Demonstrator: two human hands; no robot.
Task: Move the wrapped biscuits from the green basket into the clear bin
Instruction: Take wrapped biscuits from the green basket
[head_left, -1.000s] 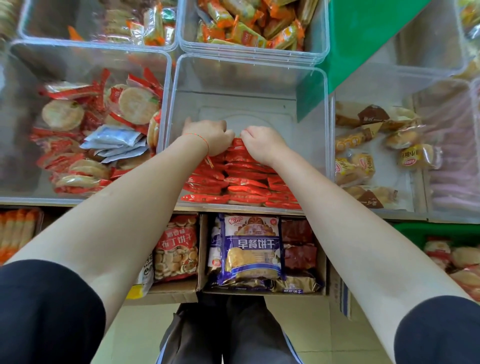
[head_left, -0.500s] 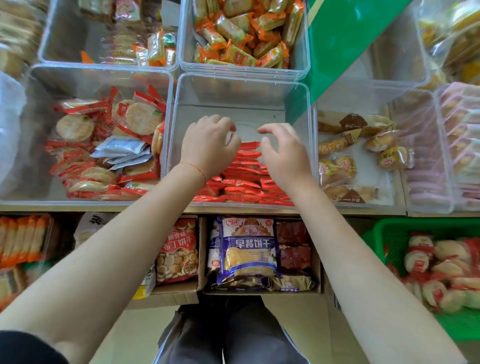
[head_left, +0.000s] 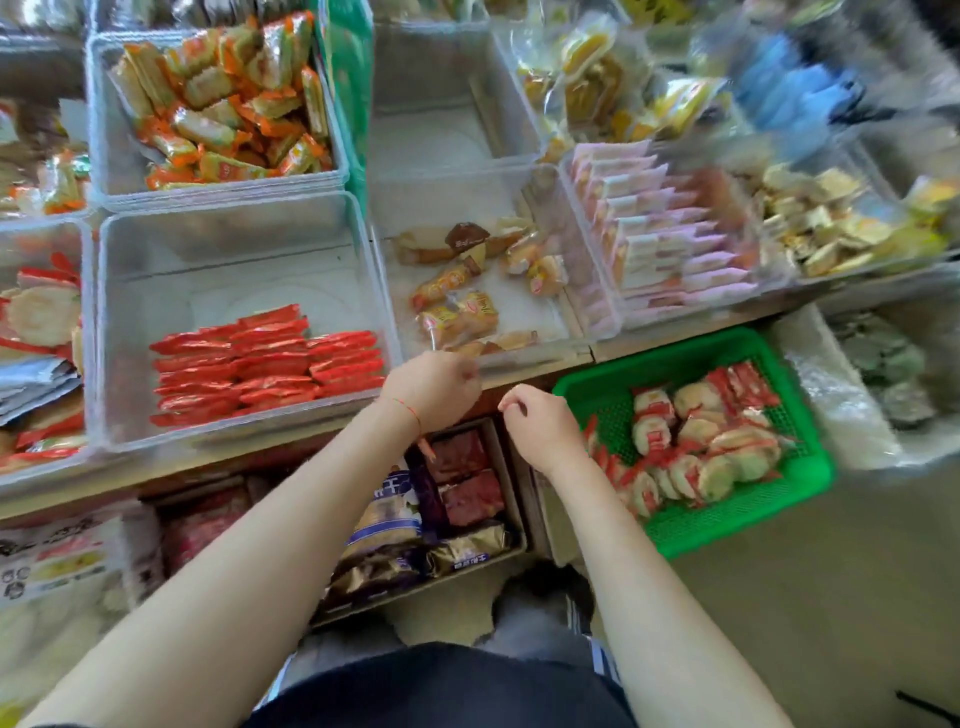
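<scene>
A green basket (head_left: 587, 387) sits low on the right and holds several round biscuits in red-edged wrappers (head_left: 696, 447). The clear bin (head_left: 234, 228) stands on the shelf at centre left, with neat rows of red-wrapped biscuits (head_left: 265, 364) along its front half. My left hand (head_left: 434, 387) hovers off the bin's front right corner, fingers loosely curled and holding nothing. My right hand (head_left: 540, 423) hangs just left of the basket's near corner, fingers curled, also without anything in it. Both hands are outside the bin.
Other clear bins surround the target: orange-wrapped snacks (head_left: 223, 98) behind, brown cakes (head_left: 467, 280) to the right, pink packets (head_left: 670, 234) farther right, round crackers (head_left: 41, 312) to the left. Boxes of bagged biscuits (head_left: 415, 514) sit under the shelf edge.
Both hands have let go of the red packs and pulled back out of the bin toward the right. The view has swung right, bringing the green basket into full sight.
</scene>
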